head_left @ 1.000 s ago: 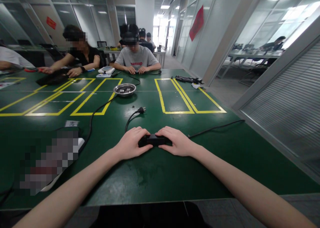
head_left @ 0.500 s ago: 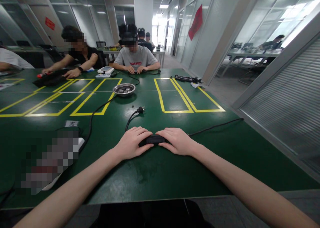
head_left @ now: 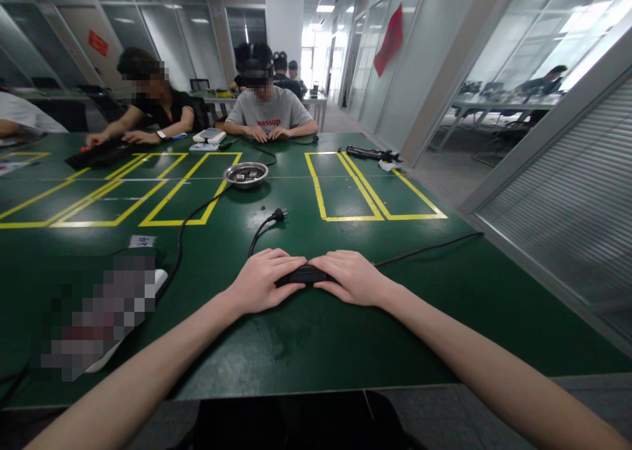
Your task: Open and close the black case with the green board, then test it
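On the table in front of me lies a black power adapter [head_left: 307, 275] with a ridged middle. My left hand [head_left: 266, 280] is closed around its left end, thumb on the near side and fingers over the top. Its right end is in my right hand [head_left: 349, 277], held the same way. Both sets of fingertips almost meet above the adapter, so only its middle shows. A short cord with a black mains plug [head_left: 279, 215] curves out beyond my left hand. From behind my right hand a thin black cable [head_left: 429, 247] runs off to the right.
A metal bowl [head_left: 245, 175] with small metal parts stands farther back. Yellow tape [head_left: 351, 219] marks rectangles on the green table. At left lies a blurred-out device [head_left: 106, 315] with a black cable. A folded black tripod [head_left: 372, 154] sits far right. Two co-workers sit opposite.
The fingers of my left hand have slid slightly right, nearer my right fingertips. My right hand keeps its hold. A co-worker's hand at the far left has shifted over a black item.
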`<state>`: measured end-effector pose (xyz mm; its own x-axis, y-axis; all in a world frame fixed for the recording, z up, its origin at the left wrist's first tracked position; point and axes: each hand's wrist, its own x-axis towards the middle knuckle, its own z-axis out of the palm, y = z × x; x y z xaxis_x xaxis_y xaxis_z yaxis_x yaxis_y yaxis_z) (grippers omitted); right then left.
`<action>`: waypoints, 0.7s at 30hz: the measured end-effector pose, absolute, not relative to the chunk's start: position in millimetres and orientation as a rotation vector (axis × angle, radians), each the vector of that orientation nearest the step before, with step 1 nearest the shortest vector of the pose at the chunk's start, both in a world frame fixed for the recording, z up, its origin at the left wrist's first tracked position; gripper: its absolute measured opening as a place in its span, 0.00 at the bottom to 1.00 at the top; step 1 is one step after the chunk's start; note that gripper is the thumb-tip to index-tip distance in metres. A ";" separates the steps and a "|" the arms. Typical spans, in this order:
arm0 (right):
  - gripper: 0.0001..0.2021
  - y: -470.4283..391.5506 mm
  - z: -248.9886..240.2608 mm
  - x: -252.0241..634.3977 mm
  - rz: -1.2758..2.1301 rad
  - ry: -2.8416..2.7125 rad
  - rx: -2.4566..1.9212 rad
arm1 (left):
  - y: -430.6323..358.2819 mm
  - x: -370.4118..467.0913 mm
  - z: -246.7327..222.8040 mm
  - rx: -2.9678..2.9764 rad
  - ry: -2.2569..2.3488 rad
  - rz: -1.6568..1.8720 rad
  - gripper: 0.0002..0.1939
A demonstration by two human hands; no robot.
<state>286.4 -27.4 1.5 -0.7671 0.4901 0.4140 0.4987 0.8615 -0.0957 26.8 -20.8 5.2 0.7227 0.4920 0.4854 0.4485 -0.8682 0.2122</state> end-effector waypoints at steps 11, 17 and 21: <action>0.17 -26.6 2.1 289.8 -0.282 -2.600 -0.677 | -19.8 29.5 2.4 2.665 0.947 0.710 0.27; 0.16 -22.7 -2.5 292.0 -0.289 -2.575 -0.663 | -21.4 30.3 3.8 2.484 1.038 0.662 0.22; 0.15 -22.4 -4.0 292.1 -0.266 -2.554 -0.597 | -22.8 29.9 1.6 2.350 1.007 0.674 0.23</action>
<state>292.1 -22.4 -4.0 -0.7790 0.3626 0.5116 0.4603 0.8847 0.0739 29.9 -22.8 1.6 0.6053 0.7578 0.2437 0.5143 -0.6059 0.6069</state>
